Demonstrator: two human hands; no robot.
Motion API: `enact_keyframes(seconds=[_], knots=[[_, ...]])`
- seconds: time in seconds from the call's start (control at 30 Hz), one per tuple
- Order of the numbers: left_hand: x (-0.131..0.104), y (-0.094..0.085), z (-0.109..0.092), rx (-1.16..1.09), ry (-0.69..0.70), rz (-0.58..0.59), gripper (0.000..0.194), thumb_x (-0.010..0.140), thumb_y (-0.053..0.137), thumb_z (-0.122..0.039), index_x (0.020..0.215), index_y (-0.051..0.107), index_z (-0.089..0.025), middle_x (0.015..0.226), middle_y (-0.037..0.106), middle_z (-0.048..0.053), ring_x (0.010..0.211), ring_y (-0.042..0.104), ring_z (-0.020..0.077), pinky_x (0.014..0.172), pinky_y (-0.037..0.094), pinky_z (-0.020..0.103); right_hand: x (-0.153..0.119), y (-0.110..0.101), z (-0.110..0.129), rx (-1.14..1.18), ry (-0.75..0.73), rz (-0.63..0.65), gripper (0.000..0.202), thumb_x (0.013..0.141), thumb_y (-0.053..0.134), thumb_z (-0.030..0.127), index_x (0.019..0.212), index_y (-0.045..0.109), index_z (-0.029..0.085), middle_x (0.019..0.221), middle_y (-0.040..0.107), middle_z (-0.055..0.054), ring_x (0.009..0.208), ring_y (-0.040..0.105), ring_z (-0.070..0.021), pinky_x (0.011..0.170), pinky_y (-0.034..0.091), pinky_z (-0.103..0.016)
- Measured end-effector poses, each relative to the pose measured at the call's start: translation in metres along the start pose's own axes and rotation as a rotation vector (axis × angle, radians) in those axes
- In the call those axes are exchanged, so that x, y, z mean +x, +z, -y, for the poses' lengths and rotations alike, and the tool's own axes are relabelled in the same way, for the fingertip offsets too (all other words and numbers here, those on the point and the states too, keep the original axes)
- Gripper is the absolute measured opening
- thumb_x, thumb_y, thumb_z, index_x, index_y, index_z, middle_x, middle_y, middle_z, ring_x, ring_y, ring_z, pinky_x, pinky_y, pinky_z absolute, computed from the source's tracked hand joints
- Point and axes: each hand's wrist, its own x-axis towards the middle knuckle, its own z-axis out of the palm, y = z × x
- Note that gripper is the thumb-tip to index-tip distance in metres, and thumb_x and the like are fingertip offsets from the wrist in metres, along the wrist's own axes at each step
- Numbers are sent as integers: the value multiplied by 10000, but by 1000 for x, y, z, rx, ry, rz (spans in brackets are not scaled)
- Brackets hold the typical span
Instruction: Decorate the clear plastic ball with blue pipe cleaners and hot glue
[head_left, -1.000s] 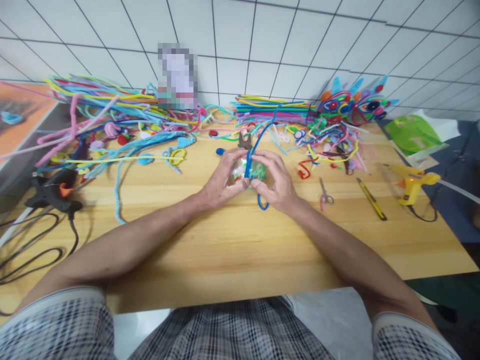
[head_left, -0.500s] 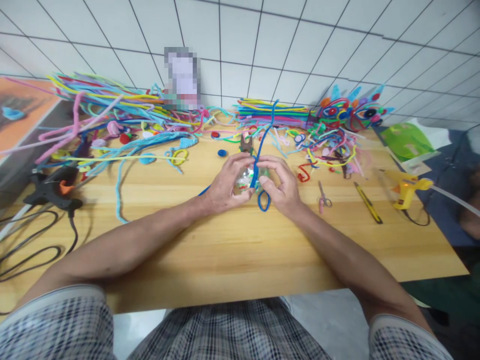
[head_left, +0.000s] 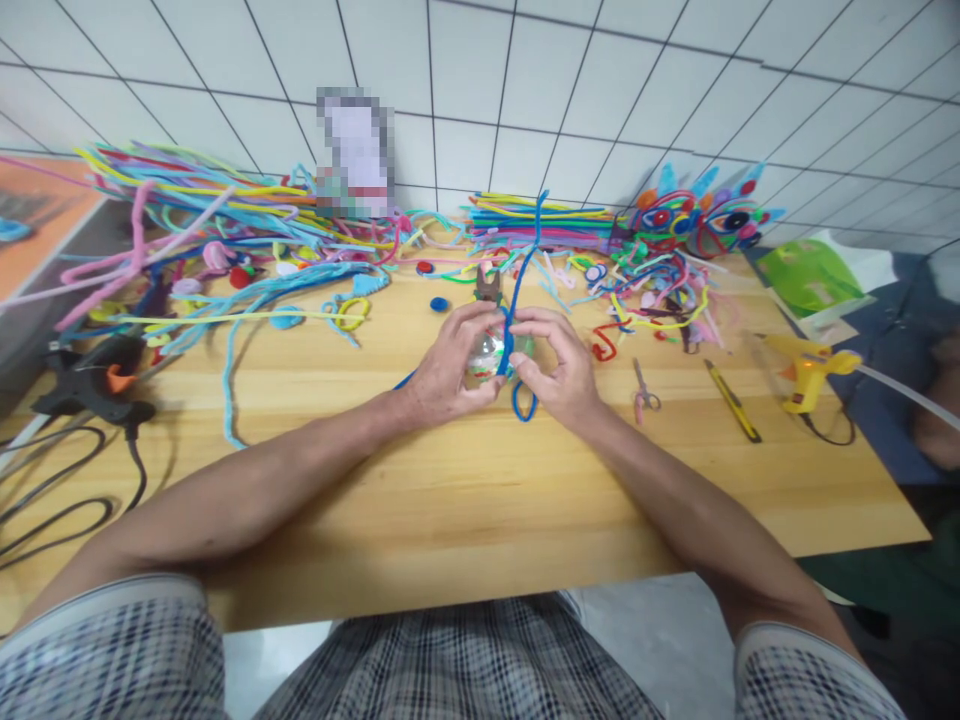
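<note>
Both hands meet over the middle of the table around a clear, rounded plastic piece (head_left: pixel 487 352) with bits of green and red in it. My left hand (head_left: pixel 448 370) curves around its left side, thumb below and fingers above. My right hand (head_left: pixel 559 365) pinches at a blue pipe cleaner (head_left: pixel 517 290) that runs across the piece and sticks up toward the wall. A blue loop (head_left: pixel 525 402) hangs below the right thumb. Just beyond the fingers lie pliers (head_left: pixel 488 286) and a small blue coil (head_left: pixel 439 304).
Heaped pipe cleaners (head_left: pixel 217 205) cover the back left. Two colourful masks (head_left: pixel 697 222) stand at the back right. Scissors (head_left: pixel 645 392), a yellow cutter (head_left: pixel 733 402) and a yellow glue gun (head_left: pixel 810 372) lie to the right. A black tool with a cable (head_left: pixel 97 385) is at the left.
The whole view shifts slightly, so things appear a little further left. Both hands keep the same hold on the clear piece and the blue pipe cleaner.
</note>
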Motion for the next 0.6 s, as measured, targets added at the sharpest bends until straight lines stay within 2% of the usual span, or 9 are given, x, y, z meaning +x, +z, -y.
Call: enact_keyframes(seconds=[0.13, 0.33, 0.6], knots=[[0, 0, 1, -10, -13, 26, 825, 938, 805, -298, 1654, 395, -312, 1625, 536, 171, 1579, 524, 381, 1300, 500, 655, 1, -1, -1, 8, 41, 19, 224, 1020, 736, 377, 1233, 761, 312, 1390, 796, -96, 1327, 738, -326, 1180, 581, -591], [-1, 0, 0, -7, 3, 31, 845, 925, 815, -288, 1658, 396, -312, 1631, 526, 178, 1573, 528, 387, 1295, 503, 651, 2, 1, -1, 59, 47, -33, 120, 1014, 734, 310, 1129, 763, 293, 1295, 800, -86, 1253, 762, -290, 1126, 605, -528], [1, 0, -1, -34, 32, 43, 817, 945, 790, -288, 1656, 388, -314, 1629, 522, 180, 1588, 512, 379, 1302, 490, 647, 2, 1, 0, 74, 119, -24, 157, 957, 737, 303, 1113, 726, 286, 1268, 776, -82, 1229, 740, -293, 1108, 593, -522]])
